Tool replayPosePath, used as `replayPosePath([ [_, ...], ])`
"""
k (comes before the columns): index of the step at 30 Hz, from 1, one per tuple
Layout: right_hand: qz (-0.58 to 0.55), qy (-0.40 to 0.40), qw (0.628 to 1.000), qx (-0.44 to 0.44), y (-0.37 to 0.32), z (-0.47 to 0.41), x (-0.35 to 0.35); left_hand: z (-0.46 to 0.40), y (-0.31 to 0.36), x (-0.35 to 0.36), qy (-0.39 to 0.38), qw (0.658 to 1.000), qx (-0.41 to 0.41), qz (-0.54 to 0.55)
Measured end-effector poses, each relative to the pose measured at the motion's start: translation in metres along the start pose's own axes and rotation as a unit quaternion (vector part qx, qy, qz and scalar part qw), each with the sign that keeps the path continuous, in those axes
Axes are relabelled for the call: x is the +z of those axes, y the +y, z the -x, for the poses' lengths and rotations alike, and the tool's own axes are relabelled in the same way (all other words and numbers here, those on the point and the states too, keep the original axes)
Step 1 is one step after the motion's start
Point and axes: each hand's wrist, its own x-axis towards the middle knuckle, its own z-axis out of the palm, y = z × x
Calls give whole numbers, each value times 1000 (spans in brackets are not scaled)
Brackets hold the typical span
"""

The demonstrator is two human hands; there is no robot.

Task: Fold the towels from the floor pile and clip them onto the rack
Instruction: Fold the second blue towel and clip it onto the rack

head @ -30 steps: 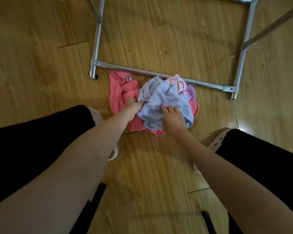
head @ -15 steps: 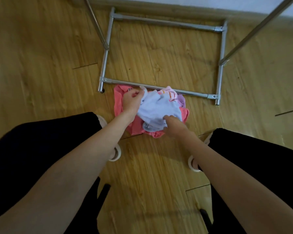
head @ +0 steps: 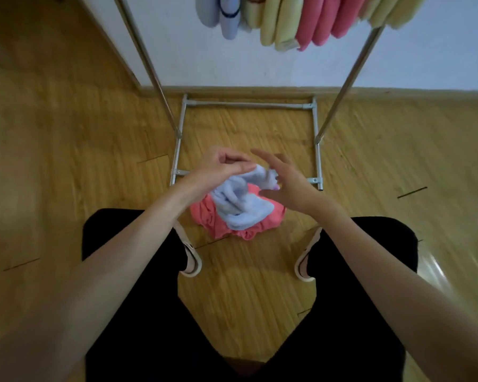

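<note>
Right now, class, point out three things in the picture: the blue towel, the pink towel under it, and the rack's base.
blue towel [head: 242, 209]: head view, its bunched middle.
pink towel [head: 204, 216]: head view, its left edge on the floor.
rack's base [head: 246, 105]: head view, the far crossbar by the wall.

Seen above the metal rack base [head: 246, 104]: left hand [head: 218, 172] pinching the pale blue towel [head: 240, 202], right hand [head: 284, 177] open-fingered just beside it. Under the towel, a pink towel [head: 218, 224] on the floor; hung towels [head: 301, 17] overhead.
</note>
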Motion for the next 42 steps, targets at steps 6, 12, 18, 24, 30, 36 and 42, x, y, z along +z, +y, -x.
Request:
replayPosePath([
  [6,52,35,998,-30,-42,38,-26,43,54,-17,65,994,41,78],
  [12,2,93,994,-51,-101,86,-58,67,79,-36,134,978,51,150],
  [18,-97,117,984,-91,-183,102,-87,66,99,-34,176,976,101,83],
  [24,-232,211,948,-54,-222,92,-95,72,108,-38,143,981,128,-16],
  [30,-298,272,914,-35,-238,80,-88,127,109,-47,61,969,215,-105],
  [36,-341,309,887,-37,-254,71,-83,164,106,-28,32,940,262,-217],
  [42,-361,351,863,-16,-265,68,-86,157,103,-15,217,883,299,-290],
])
